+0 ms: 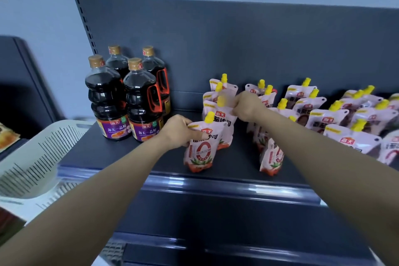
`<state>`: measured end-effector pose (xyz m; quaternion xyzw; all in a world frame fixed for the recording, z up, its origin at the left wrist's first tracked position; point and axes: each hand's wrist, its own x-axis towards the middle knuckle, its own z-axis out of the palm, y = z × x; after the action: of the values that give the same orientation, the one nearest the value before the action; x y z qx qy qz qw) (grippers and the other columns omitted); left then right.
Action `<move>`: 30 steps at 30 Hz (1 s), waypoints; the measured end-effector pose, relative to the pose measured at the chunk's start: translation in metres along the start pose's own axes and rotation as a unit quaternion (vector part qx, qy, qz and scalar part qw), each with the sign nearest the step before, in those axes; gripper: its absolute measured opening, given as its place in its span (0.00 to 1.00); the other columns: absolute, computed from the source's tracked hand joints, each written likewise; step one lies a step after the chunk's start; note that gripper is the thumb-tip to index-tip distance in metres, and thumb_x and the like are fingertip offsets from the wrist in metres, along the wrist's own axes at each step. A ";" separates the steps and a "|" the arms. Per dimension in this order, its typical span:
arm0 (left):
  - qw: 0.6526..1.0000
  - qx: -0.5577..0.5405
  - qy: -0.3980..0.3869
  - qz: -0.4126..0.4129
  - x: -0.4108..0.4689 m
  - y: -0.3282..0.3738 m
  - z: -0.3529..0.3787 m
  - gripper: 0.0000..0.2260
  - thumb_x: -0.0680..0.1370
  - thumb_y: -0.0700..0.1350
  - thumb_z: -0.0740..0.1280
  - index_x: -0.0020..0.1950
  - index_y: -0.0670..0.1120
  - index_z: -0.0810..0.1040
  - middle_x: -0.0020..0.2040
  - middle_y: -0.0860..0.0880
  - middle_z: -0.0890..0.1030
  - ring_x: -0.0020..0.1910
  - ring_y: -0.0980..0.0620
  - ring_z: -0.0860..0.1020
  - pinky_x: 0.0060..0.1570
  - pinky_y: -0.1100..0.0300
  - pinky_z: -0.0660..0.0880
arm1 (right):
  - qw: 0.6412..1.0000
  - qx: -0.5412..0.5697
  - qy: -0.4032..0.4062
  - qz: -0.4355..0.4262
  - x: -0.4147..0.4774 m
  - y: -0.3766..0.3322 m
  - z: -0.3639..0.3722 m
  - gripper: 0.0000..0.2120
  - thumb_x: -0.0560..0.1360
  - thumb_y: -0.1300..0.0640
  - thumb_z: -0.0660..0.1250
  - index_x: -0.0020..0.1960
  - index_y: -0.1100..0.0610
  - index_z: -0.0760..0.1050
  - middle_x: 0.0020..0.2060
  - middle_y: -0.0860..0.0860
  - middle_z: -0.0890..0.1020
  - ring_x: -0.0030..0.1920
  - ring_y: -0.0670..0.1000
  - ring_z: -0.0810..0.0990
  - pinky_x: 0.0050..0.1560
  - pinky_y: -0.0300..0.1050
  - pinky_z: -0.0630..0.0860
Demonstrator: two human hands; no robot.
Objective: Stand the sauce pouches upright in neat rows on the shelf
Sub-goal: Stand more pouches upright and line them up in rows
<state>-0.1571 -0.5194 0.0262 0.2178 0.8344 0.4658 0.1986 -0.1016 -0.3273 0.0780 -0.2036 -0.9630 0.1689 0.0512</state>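
Note:
Pink sauce pouches with yellow spouts stand in rows on the dark shelf [129, 157]. My left hand [179, 131] grips the upper left edge of the front pouch [199, 151] of the left row, which stands upright near the shelf's front edge. My right hand [248, 104] pinches the top of the second pouch [224, 124] just behind it. A second row of upright pouches [271, 157] runs under my right forearm. More pouches [349, 140] lean backwards in several rows at the right.
Several dark soy sauce bottles [127, 97] stand at the shelf's left rear. A white slotted plastic basket [32, 157] sits left of the shelf. The shelf's back panel [237, 49] rises behind the rows. A clear price rail [216, 181] runs along the front edge.

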 end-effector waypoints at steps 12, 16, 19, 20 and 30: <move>0.999 -0.032 0.002 -0.003 -0.004 0.002 0.007 0.09 0.78 0.38 0.62 0.48 0.33 0.78 0.44 0.38 0.81 0.41 0.47 0.80 0.38 0.56 0.81 | 1.000 -0.010 0.001 0.000 -0.003 -0.005 0.001 0.12 0.76 0.70 0.59 0.55 0.68 0.80 0.54 0.62 0.82 0.55 0.60 0.80 0.57 0.53 0.79; 1.000 0.016 -0.005 0.017 -0.007 0.005 0.010 0.06 0.77 0.36 0.63 0.48 0.33 0.77 0.47 0.35 0.81 0.47 0.41 0.81 0.46 0.45 0.81 | 0.999 -0.033 -0.003 -0.005 -0.004 -0.005 0.002 0.12 0.76 0.69 0.60 0.55 0.67 0.79 0.53 0.61 0.82 0.55 0.60 0.81 0.56 0.53 0.79; 0.996 0.077 -0.038 0.032 -0.007 0.011 0.002 0.05 0.76 0.38 0.65 0.45 0.36 0.77 0.44 0.39 0.81 0.48 0.40 0.81 0.47 0.45 0.80 | 1.000 -0.021 0.001 -0.012 -0.006 -0.008 -0.003 0.12 0.76 0.69 0.59 0.54 0.68 0.80 0.53 0.62 0.82 0.54 0.61 0.81 0.56 0.54 0.79; 0.993 0.102 -0.043 0.035 -0.007 0.012 -0.001 0.06 0.76 0.39 0.66 0.43 0.37 0.77 0.42 0.41 0.80 0.47 0.41 0.81 0.47 0.46 0.80 | 1.000 -0.014 0.001 -0.012 -0.007 -0.010 -0.004 0.12 0.76 0.69 0.59 0.54 0.68 0.80 0.53 0.62 0.82 0.54 0.61 0.81 0.56 0.54 0.79; 0.968 0.156 -0.024 0.197 -0.016 0.072 -0.016 0.12 0.74 0.44 0.68 0.57 0.51 0.75 0.53 0.53 0.78 0.51 0.56 0.76 0.49 0.65 0.73 | 0.994 -0.027 0.101 -0.024 -0.033 -0.005 -0.045 0.12 0.76 0.57 0.62 0.55 0.61 0.79 0.53 0.58 0.82 0.54 0.60 0.79 0.54 0.51 0.78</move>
<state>-0.1397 -0.5049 0.0983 0.4169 0.8327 0.3541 0.0863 -0.0661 -0.3316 0.1211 -0.1980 -0.9617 0.1206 0.1463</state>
